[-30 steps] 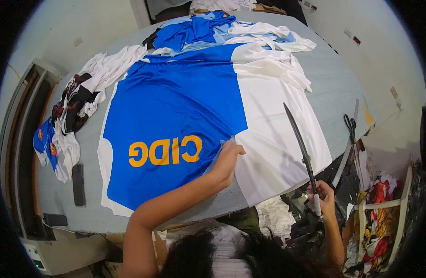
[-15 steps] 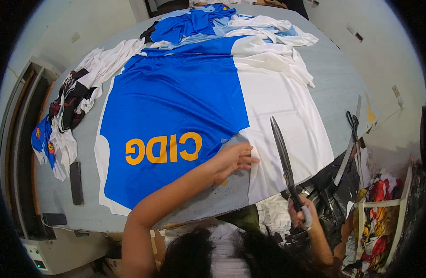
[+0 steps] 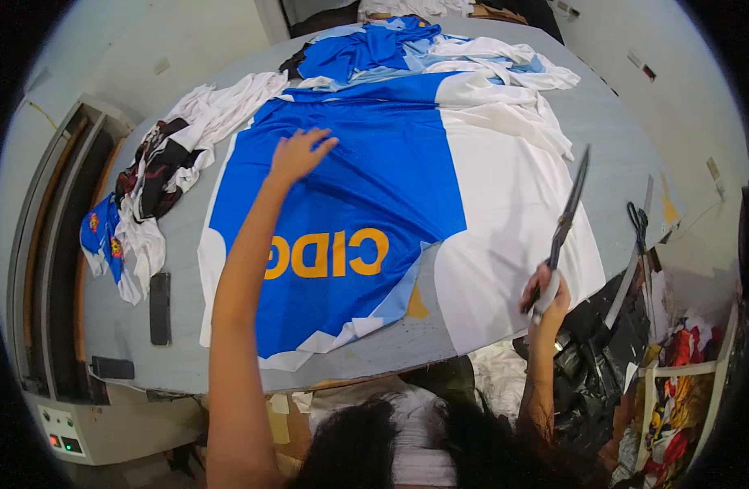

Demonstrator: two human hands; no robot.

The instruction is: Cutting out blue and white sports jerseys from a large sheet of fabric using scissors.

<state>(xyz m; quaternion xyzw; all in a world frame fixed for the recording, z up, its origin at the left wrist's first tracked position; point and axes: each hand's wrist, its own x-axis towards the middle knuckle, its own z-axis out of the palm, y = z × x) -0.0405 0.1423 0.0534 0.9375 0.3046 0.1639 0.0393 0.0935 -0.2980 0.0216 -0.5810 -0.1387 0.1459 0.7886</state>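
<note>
A large fabric panel, blue [image 3: 358, 175] on the left and white [image 3: 505, 196] on the right, lies spread on the grey table [image 3: 187, 363]. Yellow lettering is printed near its front edge, and a curved notch cuts into that edge. My left hand [image 3: 303, 155] is over the upper left of the blue part, fingers apart and holding nothing; whether it touches the cloth I cannot tell. In my right hand [image 3: 547, 295] is a pair of large dark shears [image 3: 568, 212], gripped by the handles. The blades point up and away above the white part, clear of any cut edge.
Crumpled blue and white cloth [image 3: 366, 53] heaps at the far edge. More garments [image 3: 163, 167] lie along the left, near a black oblong object [image 3: 160, 308]. Another pair of scissors [image 3: 638, 224] and a metal ruler [image 3: 623, 289] lie right, above a shelf of scraps [image 3: 676, 371].
My left hand has moved from the notch up and left over the blue cloth. My right hand has raised the shears up and right. The blue front corner now looks rumpled.
</note>
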